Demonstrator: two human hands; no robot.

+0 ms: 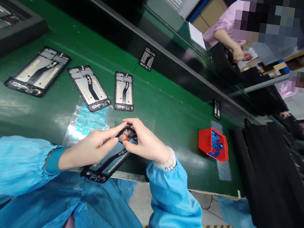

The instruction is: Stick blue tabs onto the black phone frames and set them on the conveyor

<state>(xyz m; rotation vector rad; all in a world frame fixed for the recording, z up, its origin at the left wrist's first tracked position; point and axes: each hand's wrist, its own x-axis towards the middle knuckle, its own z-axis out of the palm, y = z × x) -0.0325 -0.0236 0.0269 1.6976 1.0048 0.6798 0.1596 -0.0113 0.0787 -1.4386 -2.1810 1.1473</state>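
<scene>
The green bench (165, 121) runs across the view, with a black stack (271, 172) at its right end and a dark tray (34, 35) at its far left. Beyond it, a person in a pink sleeve (228, 21) has both hands close together. Blue sleeves (21, 158) reach in from the near side.

The left hand (88, 150) pinches the held frame (110, 159) along its left edge, thumb on the face. The right hand (146, 141) grips the top right corner, thumb bent inward and index finger laid over the top end. The held frame slants between the two hands, its lower end out past the bench's near edge. Past the left hand lies a shiny blue sheet (90, 120).

Three similar frames, a left one (37, 71), a middle one (89, 87) and a right one (124, 91), lie in a loose row; the middle one slants the other way. The red bin (204, 142) holds blue bits (217, 144). Smallest are a bracelet (169, 160) on the right wrist and an orange patch (125, 136) near the thumbs (what it is, I cannot tell).
</scene>
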